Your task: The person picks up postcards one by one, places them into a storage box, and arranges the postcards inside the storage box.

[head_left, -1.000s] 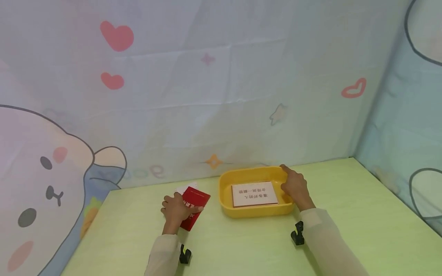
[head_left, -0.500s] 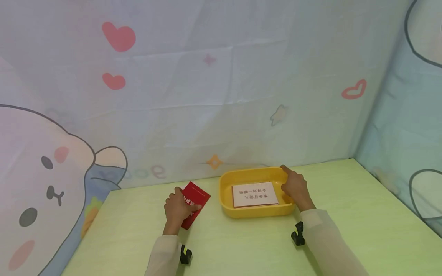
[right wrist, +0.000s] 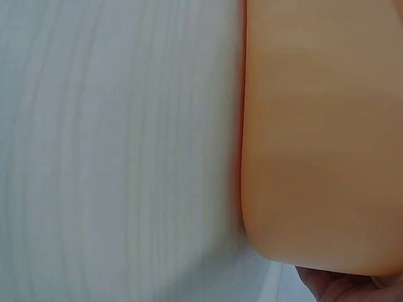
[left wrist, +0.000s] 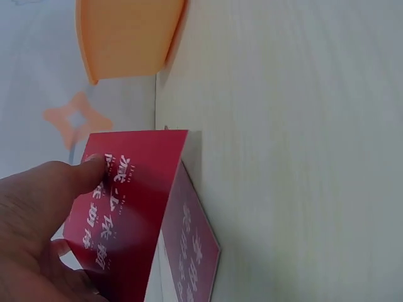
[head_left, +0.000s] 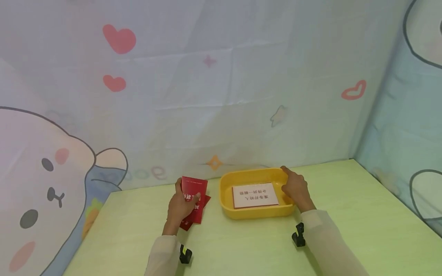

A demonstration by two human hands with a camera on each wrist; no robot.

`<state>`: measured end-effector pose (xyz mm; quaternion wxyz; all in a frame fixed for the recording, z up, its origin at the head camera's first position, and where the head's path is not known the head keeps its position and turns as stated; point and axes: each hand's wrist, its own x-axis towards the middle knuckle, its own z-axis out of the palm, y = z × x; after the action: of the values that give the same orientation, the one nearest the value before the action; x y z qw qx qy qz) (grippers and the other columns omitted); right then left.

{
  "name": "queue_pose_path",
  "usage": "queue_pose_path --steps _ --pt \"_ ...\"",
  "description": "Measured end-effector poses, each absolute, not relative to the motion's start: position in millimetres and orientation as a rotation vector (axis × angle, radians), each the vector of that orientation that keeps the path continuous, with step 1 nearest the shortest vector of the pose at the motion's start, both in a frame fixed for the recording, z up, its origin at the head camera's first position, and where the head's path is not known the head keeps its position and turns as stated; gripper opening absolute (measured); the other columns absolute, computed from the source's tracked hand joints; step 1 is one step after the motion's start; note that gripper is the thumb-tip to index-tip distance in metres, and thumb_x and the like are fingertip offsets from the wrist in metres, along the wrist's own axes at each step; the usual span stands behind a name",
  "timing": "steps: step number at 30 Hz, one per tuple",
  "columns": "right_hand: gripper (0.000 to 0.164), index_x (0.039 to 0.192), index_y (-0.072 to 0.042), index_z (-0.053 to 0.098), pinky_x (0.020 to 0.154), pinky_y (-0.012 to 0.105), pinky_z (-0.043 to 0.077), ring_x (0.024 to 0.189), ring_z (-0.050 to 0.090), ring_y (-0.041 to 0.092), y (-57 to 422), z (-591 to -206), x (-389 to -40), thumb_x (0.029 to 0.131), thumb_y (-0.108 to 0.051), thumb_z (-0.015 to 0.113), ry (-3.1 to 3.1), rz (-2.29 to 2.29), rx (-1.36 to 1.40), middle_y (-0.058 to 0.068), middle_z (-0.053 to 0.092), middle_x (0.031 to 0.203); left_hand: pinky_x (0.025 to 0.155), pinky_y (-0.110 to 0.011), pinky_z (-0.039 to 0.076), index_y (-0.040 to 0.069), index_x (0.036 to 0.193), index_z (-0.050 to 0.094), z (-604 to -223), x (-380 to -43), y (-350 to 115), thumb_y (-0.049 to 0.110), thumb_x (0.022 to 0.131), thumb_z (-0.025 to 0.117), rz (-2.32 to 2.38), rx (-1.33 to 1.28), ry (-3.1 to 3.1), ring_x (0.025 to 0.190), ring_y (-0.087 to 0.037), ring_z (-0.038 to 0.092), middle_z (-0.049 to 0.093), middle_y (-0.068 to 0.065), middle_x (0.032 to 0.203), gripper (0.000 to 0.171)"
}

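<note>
My left hand [head_left: 180, 207] pinches a red card [head_left: 195, 187] with white writing, thumb on its face. In the left wrist view this card is lifted and tilted above a second red card [left wrist: 191, 251], which lies below it on the table. My right hand [head_left: 297, 189] grips the right end of a yellow tray [head_left: 257, 212], thumb and fingers at its rim. Inside the tray lies a white card [head_left: 255, 194] with dark writing and a red edge. The right wrist view shows mostly the tray's outer wall [right wrist: 321, 157], with only part of the hand below it.
The pale green table [head_left: 241, 249] reaches back to a printed cloth backdrop [head_left: 221, 96] just behind the tray. A side cloth [head_left: 407, 145] borders the right edge. Black wrist mounts [head_left: 185, 254] sit on both forearms.
A white card seen under the left hand is now out of sight. One red card has risen off the other and turned more upright. The right hand and tray stay in place.
</note>
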<state>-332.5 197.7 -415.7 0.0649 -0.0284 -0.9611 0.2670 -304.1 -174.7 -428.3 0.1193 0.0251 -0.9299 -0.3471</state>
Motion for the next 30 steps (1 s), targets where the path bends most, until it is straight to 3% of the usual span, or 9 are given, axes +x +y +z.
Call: queue_pose_path --steps 11,18,25,30 --pt "0.070 0.151 -0.007 0.038 0.066 0.042 0.048 0.081 0.053 0.034 198 -420 -336 0.084 0.000 0.058 -2.904 0.816 -0.115 0.032 0.057 0.133 0.079 -0.053 0.056 0.012 0.152 0.019 -439 -313 -174 0.034 0.098 0.057 -1.102 0.074 -2.605 0.094 -0.041 0.067 0.065 -0.029 0.119 0.070" --pt "0.070 0.151 -0.007 0.038 0.078 0.052 0.051 0.091 0.056 0.039 197 -419 -335 0.084 0.000 0.058 -2.906 0.819 -0.115 0.032 0.056 0.135 0.091 -0.056 0.054 -0.005 0.148 0.022 -434 -313 -173 0.015 0.098 0.057 -1.261 0.074 -2.550 0.108 -0.042 0.062 0.058 -0.031 0.124 0.064" --pt "0.069 0.150 -0.006 0.039 0.075 0.051 0.052 0.087 0.055 0.038 198 -419 -334 0.084 0.000 0.060 -2.902 0.795 -0.110 0.033 0.058 0.131 0.079 -0.045 0.058 -0.009 0.142 0.034 -423 -308 -172 0.009 0.103 0.047 -1.339 -0.003 -2.545 0.100 -0.034 0.065 0.061 -0.028 0.119 0.045" --pt "0.068 0.149 -0.006 0.039 0.078 0.054 0.052 0.090 0.056 0.040 198 -419 -335 0.084 0.000 0.060 -2.907 0.789 -0.115 0.033 0.057 0.131 0.076 -0.041 0.059 -0.005 0.135 0.047 -418 -307 -173 0.013 0.102 0.053 -1.351 -0.057 -2.482 0.095 -0.028 0.065 0.064 -0.023 0.116 0.038"
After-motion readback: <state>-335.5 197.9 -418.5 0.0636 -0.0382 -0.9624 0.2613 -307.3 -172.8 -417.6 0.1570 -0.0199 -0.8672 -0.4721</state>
